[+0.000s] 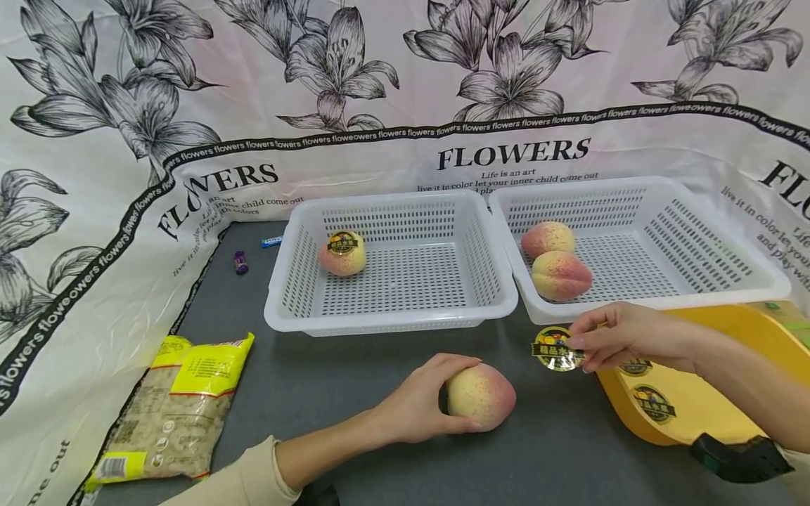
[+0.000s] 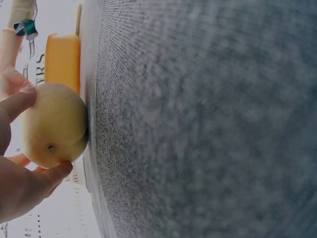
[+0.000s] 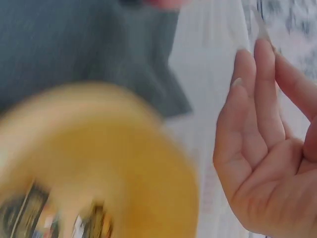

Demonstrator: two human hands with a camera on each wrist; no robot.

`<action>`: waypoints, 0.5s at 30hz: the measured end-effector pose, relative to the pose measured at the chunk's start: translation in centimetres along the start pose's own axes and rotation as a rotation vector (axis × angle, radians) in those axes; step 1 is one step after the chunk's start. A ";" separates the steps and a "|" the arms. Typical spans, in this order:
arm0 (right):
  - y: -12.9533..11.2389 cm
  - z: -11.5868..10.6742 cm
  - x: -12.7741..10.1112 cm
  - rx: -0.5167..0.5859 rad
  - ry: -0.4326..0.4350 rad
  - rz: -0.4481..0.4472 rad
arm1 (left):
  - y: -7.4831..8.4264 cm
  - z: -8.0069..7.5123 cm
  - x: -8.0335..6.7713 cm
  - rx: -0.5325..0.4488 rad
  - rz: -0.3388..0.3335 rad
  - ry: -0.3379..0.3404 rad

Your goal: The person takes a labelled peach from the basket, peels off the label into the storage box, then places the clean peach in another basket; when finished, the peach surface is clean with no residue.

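My left hand (image 1: 425, 400) grips a yellow-pink peach (image 1: 482, 398) on the dark table, thumb in front and fingers behind. The left wrist view shows the stem end of this peach (image 2: 54, 126) between thumb and fingers. To its right, my right hand (image 1: 626, 339) pinches a round black-and-gold sticker (image 1: 557, 348) by its edge, held apart from the peach. In the right wrist view, the sticker (image 3: 260, 22) is seen nearly edge-on at the fingertips. More stickers (image 1: 654, 403) lie in a yellow tray (image 1: 623, 414) under my right forearm.
A left white basket (image 1: 392, 323) holds one peach (image 1: 342, 254) with a sticker on it. In the right white basket (image 1: 747, 292) are two peaches (image 1: 562, 275) showing no sticker. A yellow-and-clear bag (image 1: 174, 407) and two small wrapped pieces (image 1: 241, 263) lie at left.
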State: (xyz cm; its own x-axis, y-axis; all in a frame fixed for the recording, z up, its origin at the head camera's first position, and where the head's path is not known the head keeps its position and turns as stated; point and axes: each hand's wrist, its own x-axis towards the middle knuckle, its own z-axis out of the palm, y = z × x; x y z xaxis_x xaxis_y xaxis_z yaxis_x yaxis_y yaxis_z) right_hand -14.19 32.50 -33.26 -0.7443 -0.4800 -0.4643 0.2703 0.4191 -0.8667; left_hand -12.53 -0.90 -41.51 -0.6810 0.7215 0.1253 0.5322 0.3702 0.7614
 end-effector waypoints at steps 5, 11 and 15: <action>2.9 -3.5 -1.7 0.043 -0.051 -0.012 | 0.0 0.0 -0.1 -0.009 -0.009 -0.003; 5.7 -6.3 -3.4 -0.001 0.030 0.097 | -0.2 0.0 -0.1 0.000 -0.004 0.003; 7.6 -7.6 -4.5 -0.050 0.095 0.191 | -0.2 0.0 -0.2 -0.008 -0.011 -0.005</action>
State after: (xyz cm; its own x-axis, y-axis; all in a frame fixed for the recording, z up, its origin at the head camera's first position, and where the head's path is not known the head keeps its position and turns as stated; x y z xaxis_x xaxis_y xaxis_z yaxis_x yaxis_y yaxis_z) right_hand -13.40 43.73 -36.33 -0.7377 -0.3143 -0.5975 0.3827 0.5344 -0.7536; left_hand -12.51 -1.05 -41.70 -0.6844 0.7202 0.1139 0.5205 0.3732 0.7680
